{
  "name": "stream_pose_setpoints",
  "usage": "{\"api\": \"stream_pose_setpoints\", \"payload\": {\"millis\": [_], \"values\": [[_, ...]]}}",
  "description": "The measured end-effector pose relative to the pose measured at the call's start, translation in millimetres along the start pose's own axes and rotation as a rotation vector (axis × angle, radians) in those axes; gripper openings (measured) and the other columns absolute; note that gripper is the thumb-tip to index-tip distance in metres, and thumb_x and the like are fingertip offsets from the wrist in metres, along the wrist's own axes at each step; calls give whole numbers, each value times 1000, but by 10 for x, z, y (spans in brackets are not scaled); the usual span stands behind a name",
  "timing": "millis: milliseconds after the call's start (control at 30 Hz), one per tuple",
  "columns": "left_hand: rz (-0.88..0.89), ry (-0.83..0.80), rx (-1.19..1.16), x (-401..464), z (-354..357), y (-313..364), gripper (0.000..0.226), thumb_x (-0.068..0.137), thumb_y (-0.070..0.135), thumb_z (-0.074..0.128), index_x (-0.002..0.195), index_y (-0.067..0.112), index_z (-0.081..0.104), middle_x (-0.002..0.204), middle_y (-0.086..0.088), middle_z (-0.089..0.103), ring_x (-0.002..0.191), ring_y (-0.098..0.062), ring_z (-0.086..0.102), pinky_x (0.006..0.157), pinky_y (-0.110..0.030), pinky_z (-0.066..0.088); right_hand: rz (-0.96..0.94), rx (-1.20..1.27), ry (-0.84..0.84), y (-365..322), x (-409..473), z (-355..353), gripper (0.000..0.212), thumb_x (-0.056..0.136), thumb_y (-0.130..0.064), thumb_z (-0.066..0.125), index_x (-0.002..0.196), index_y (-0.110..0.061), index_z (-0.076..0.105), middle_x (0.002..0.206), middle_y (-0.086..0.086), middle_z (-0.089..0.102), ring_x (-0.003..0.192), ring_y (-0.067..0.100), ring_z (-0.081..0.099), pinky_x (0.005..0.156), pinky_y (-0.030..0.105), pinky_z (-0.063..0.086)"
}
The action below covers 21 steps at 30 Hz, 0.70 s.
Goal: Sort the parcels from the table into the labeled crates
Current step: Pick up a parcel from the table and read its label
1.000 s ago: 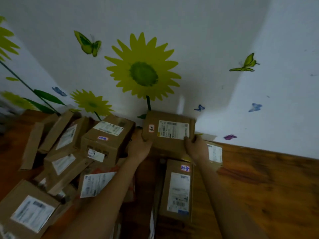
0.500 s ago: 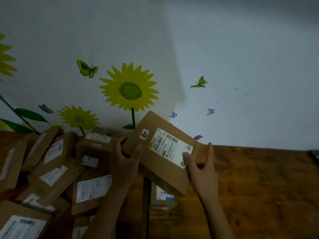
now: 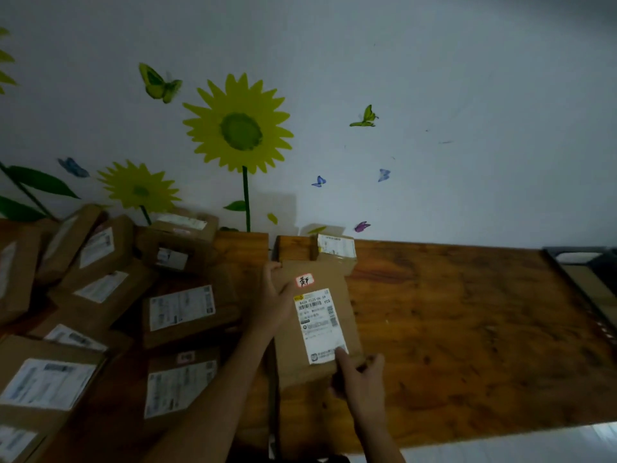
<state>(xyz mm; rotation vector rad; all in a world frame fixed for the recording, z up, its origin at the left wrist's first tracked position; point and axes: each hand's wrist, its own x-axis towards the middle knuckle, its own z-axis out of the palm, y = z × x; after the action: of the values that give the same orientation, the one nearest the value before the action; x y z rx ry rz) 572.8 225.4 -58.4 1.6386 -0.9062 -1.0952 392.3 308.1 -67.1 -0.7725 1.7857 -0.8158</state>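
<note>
Parcel (image 3: 315, 329) label reads "YCQ"; sticker (image 3: 304, 281) handwritten.

Crate (image 3: 587, 262) (far right) cut by the edge.

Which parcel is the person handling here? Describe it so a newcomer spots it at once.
Start at the big sunflower decal on the wall and drop to the wooden table. The held parcel lies right of the heaped boxes, between the left hand and right hand. Only it bears a red-edged handwritten sticker above its shipping label.

Parcel pile (image 3: 100, 295) lies left on the table (image 3: 467, 329), held parcel (image 3: 317, 329) right of it.
</note>
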Motion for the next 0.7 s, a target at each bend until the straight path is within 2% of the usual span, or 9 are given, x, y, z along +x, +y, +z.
{"api": "stream_pose_setpoints", "payload": {"millis": [67,133,200,300,367,433,500,567,700], "values": [[11,-26,16,-59,69,7,64,99,24,62,150,37,26,142,7,40,120,-17,54,89,-34,50,0,-32,14,28,-25,8,47,91,-36,74,114,-12,40,99,11,66,74,28,73,54,36,60],[-10,-28,50,-69,123,-22,77,100,26,60,159,31,11,159,2,28,141,-23,38,98,-31,40,-4,-111,11,3,26,-42,47,90,-44,72,108,-13,42,95,12,68,66,28,73,57,45,62],[-49,-22,91,-125,115,-94,80,100,33,59,161,27,7,161,-4,28,142,-27,39,102,-35,41,-26,-365,-49,-26,117,-149,55,87,-59,69,109,-13,47,95,9,70,65,26,71,61,45,62],[-65,-31,103,-264,62,-258,74,98,44,58,158,27,19,153,-3,41,135,-25,47,107,-44,45,-94,-813,-179,-99,213,-273,62,87,-74,56,121,-23,58,106,-3,71,86,17,70,66,32,58],[-66,-48,90,-304,30,-311,68,98,46,57,155,31,26,145,1,50,127,-21,54,104,-47,48,-178,-955,-179,-145,267,-266,62,86,-80,49,121,-30,61,108,-7,70,94,14,66,76,32,55],[-88,-58,31,-294,9,-303,63,99,45,56,154,32,29,140,2,55,120,-20,58,99,-45,51,-209,-846,-189,-164,302,-210,63,83,-80,52,123,-31,60,116,-5,65,99,13,63,82,33,54],[-141,-76,-11,-302,-22,-290,61,98,47,55,153,37,30,137,1,57,111,-18,62,92,-43,55,-165,-521,-237,-143,288,-127,69,78,-75,62,129,-30,59,121,-8,68,103,12,68,91,38,57],[-156,-101,-28,-334,-54,-268,58,98,50,53,151,41,31,136,1,58,105,-15,63,88,-41,56,-128,-321,-257,-150,189,-71,64,81,-66,65,135,-31,58,116,-13,73,103,10,70,94,39,58],[-61,-110,-57,-465,-167,159,58,100,43,53,152,41,29,143,5,53,121,-18,58,102,-49,50,-196,-191,-226,-376,-101,-139,51,86,-62,63,130,-37,61,109,-13,75,98,10,73,89,41,61]]}}
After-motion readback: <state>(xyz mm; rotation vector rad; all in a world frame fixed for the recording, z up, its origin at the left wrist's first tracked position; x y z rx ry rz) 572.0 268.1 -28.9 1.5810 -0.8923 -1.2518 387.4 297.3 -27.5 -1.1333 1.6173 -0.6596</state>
